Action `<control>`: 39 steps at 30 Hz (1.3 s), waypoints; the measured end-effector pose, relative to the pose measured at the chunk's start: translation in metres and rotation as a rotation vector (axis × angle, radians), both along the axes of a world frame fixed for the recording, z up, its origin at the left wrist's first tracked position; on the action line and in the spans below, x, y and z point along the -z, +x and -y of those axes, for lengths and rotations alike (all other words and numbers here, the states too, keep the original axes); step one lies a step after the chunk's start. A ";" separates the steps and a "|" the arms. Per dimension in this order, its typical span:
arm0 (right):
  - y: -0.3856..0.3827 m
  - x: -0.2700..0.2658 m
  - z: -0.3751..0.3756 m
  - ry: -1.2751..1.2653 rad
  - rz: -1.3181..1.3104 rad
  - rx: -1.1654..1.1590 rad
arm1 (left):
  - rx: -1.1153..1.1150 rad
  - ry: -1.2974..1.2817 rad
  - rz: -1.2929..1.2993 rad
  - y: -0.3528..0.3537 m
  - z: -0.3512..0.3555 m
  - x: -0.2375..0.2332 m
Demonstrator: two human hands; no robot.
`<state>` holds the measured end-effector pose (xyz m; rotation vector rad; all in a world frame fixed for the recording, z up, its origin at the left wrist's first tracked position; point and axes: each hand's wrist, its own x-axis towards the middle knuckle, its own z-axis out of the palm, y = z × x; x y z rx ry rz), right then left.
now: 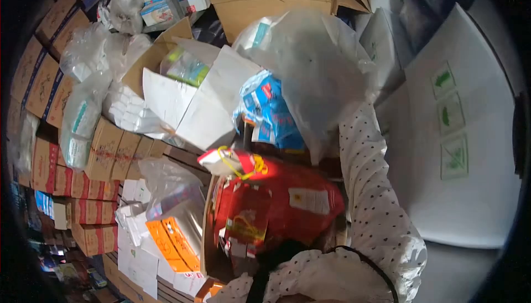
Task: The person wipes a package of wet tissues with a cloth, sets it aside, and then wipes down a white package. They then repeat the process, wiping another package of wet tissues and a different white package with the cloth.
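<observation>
The white, heart-dotted sleeve of my right arm (368,164) reaches up to a large translucent plastic bag (315,70). The bag covers my right hand, so its fingers are hidden. At the bottom lies more dotted fabric (315,275) of my clothing, while my left hand does not show. Just left of my right arm, a red plastic package (310,192) with a yellow cord (243,164) sits in an open cardboard box (209,231). Beyond it, beside the translucent bag, is a crumpled blue printed packet (271,109).
An open white box (188,98) holds a green-and-clear package (185,68). An orange box (171,242) lies at lower left. Stacked cartons (94,211) line the left. A big white panel with green symbols (453,137) stands at right. A brown carton (271,1) is behind.
</observation>
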<state>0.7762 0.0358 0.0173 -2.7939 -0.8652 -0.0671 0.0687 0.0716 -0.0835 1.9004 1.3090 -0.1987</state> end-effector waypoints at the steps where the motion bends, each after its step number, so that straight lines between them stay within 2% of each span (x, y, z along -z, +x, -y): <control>1: 0.017 0.011 -0.009 -0.003 -0.010 0.018 | -0.003 0.004 0.001 0.013 -0.005 0.004; 12: 0.162 0.103 -0.089 0.022 -0.060 0.167 | -0.076 0.001 -0.073 0.111 -0.060 0.037; 22: 0.216 0.148 -0.119 0.151 -0.032 0.272 | -0.109 -0.031 -0.136 0.135 -0.070 0.050; 30: 0.213 0.147 -0.117 0.378 0.029 0.344 | -0.099 -0.051 -0.141 0.135 -0.063 0.040; 39: 0.163 0.084 -0.078 0.791 0.144 0.433 | -0.030 -0.037 -0.079 0.116 -0.047 0.006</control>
